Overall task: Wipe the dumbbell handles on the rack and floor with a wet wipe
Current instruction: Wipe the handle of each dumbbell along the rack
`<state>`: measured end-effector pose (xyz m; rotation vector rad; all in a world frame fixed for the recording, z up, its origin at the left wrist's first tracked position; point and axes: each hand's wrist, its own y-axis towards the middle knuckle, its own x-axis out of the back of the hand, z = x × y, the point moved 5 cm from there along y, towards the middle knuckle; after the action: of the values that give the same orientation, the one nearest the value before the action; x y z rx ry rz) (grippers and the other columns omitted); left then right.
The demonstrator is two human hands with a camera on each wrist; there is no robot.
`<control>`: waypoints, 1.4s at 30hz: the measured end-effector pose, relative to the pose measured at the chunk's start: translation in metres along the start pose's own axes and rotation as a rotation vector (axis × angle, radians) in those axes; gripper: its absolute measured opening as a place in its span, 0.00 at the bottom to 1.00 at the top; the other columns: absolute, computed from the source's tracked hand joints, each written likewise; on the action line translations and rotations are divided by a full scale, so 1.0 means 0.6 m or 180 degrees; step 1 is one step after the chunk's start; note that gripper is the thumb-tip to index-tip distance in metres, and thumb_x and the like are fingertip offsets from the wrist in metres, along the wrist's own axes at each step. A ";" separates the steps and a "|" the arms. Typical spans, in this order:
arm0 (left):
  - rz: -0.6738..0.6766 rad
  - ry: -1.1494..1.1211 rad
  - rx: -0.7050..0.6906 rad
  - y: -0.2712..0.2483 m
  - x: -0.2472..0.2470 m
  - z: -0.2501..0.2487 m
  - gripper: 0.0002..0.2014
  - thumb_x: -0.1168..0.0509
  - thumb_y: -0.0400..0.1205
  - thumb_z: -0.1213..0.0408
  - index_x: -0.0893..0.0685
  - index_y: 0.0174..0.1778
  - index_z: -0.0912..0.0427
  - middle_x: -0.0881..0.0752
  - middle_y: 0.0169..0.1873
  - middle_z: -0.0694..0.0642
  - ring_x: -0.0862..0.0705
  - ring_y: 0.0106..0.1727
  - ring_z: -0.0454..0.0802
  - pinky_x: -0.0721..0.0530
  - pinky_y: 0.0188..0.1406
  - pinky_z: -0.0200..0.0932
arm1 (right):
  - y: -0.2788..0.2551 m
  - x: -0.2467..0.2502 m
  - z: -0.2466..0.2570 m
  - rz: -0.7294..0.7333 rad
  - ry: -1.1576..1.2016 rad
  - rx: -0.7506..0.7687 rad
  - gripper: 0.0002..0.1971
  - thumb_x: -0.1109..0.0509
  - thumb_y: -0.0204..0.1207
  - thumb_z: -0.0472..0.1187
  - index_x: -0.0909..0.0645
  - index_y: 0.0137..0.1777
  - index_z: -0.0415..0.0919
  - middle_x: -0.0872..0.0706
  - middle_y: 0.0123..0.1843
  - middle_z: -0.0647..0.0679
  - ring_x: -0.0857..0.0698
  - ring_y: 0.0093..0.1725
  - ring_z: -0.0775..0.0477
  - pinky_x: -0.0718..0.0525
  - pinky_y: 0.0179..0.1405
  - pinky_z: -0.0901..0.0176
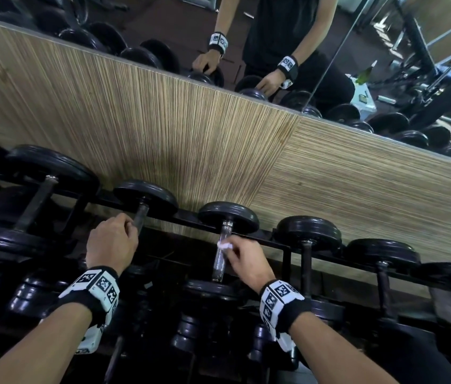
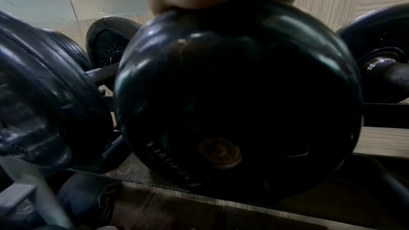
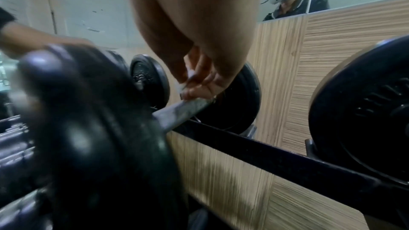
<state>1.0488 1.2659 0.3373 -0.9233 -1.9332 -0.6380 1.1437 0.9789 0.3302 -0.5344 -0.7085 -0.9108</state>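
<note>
A wood-grain wall (image 1: 218,134) under a mirror (image 1: 329,37) is backing the black rack (image 1: 285,246) of dumbbells. A white wet wipe (image 1: 224,245) is being pinched against a shiny handle (image 1: 220,256) by the right hand (image 1: 246,257). The neighbouring dumbbell (image 1: 144,200) is being gripped by the curled left hand (image 1: 112,241).

Your dumbbell plates (image 1: 228,217) look like glossy black rubber, scuffed in places. The handle (image 1: 220,256) under your wet wipe (image 1: 224,246) is bright metal with a worn, speckled finish; the neighbouring handle (image 1: 306,270) is dull and dark. The rack (image 3: 276,162) is matt black metal. The wall panel (image 1: 218,139) is matt, striped wood grain.
</note>
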 end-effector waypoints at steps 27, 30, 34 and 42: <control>-0.0084 -0.0074 0.0046 -0.002 0.002 0.004 0.05 0.36 0.82 0.64 0.16 0.44 0.59 0.13 0.37 0.59 0.17 0.39 0.63 0.20 0.36 0.52 | 0.048 0.000 0.027 0.0428 -0.0292 -0.0077 0.10 0.39 0.82 0.31 0.18 0.42 0.33 0.11 0.43 0.37 0.15 0.42 0.38 0.21 0.45 0.53; -0.0074 -0.0115 0.0019 -0.001 0.001 0.004 0.05 0.36 0.82 0.64 0.16 0.44 0.59 0.13 0.37 0.58 0.17 0.38 0.62 0.21 0.36 0.51 | 0.019 -0.030 0.029 0.1245 -0.0473 -0.0097 0.11 0.39 0.83 0.34 0.14 0.48 0.35 0.08 0.51 0.42 0.13 0.48 0.45 0.17 0.52 0.56; -0.0125 -0.0167 -0.0135 -0.001 0.006 -0.001 0.04 0.34 0.81 0.65 0.15 0.45 0.58 0.13 0.36 0.57 0.15 0.39 0.62 0.18 0.37 0.53 | -0.015 -0.054 0.019 0.1376 -0.0317 -0.0110 0.09 0.36 0.81 0.36 0.15 0.44 0.41 0.09 0.46 0.48 0.13 0.48 0.49 0.16 0.56 0.54; 0.2172 -0.2616 -0.0633 -0.167 -0.097 -0.179 0.15 0.35 0.86 0.70 0.18 0.65 0.49 0.10 0.57 0.41 0.15 0.64 0.39 0.25 0.67 0.28 | -0.107 -0.011 0.022 -0.0126 0.2376 -0.0564 0.08 0.34 0.84 0.28 0.18 0.60 0.33 0.11 0.36 0.51 0.14 0.38 0.58 0.19 0.45 0.70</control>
<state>1.0410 1.1084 0.3314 -2.0822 -2.0233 -0.0173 1.0820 0.9586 0.3415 -0.2955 0.0385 -1.1203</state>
